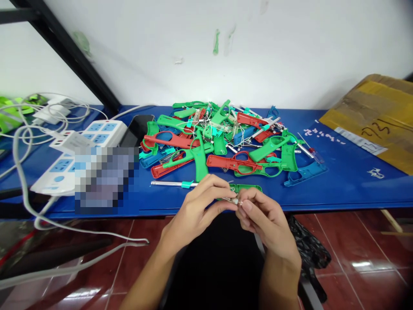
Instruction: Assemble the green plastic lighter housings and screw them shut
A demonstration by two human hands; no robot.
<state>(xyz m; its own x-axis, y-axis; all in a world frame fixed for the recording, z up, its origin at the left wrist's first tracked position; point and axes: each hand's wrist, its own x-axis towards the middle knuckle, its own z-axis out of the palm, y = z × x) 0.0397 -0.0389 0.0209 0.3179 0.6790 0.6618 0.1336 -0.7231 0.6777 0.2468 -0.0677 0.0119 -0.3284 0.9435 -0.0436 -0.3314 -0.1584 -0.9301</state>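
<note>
My left hand (196, 206) and my right hand (264, 215) meet at the front edge of the blue table (338, 181). Both pinch a small clear part with a metal tip (235, 200) between their fingertips. Just behind my fingers lies a green plastic piece (248, 188), partly hidden by them. A metal rod with a teal collar (172, 184) lies left of my left hand. Further back is a heap of green, red and blue plastic handle shells (226, 137) mixed with thin rods and wires.
White power strips (93, 137) with white cables (22, 172) sit at the table's left, beside a dark phone (138, 127). A cardboard box (377, 116) rests at the right. A black bag (309, 249) lies on the red tiled floor.
</note>
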